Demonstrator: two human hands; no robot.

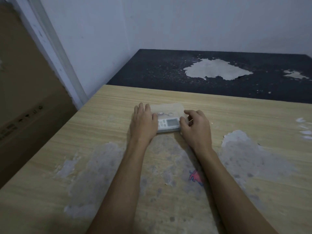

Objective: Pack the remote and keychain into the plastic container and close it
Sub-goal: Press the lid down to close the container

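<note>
A clear plastic container (168,108) lies on the wooden table (104,115), with its lid down over it. Through the lid I see a white remote (168,124) with a grey screen along the near side and a small metal keychain (164,114) behind it. My left hand (143,123) lies flat on the container's left end, fingers spread. My right hand (195,124) is curled over the right end, fingertips pressing on the lid's edge. Both hands hide the container's ends.
The table's veneer is worn to grey patches near me, with a small red-blue mark (195,177). A dark surface with peeled white patches (217,70) adjoins the table's far edge. A white wall and door frame (50,48) stand at the left.
</note>
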